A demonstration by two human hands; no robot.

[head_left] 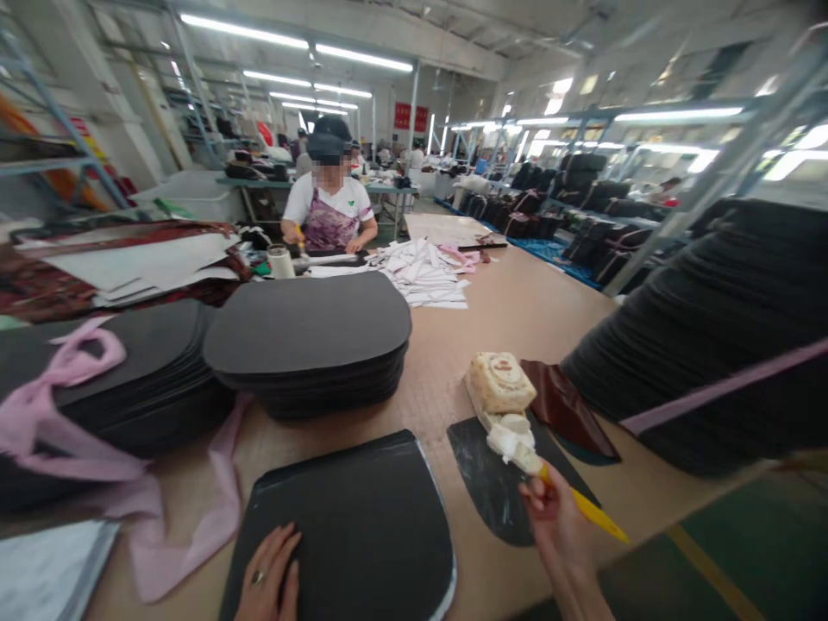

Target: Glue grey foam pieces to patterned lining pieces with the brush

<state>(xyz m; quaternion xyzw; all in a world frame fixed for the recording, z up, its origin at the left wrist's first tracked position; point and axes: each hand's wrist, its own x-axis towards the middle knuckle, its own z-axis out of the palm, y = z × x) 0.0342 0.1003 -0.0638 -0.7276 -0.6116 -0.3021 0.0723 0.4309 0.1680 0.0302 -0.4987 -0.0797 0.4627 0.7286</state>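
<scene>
My left hand [272, 573], a ring on one finger, lies flat with fingers stretched on a black panel [355, 526] at the front of the table. White glue marks the right edge of that panel. In my right hand [556, 513] is a yellow-handled brush [599, 515], its bristle end loaded with white paste. The brush tip is at a crusted glue container [501, 384], where a white blob hangs over the near side. Beneath the brush lies a smaller black sheet [479, 483] smeared with white.
Black panel stacks [310, 328] stand behind and to the left, with a pink strip [187, 552] trailing forward. A tall black stack [711, 336] leans at the right beside brown material [569, 410]. White strips [420, 267] lie near a co-worker [329, 207] across the table.
</scene>
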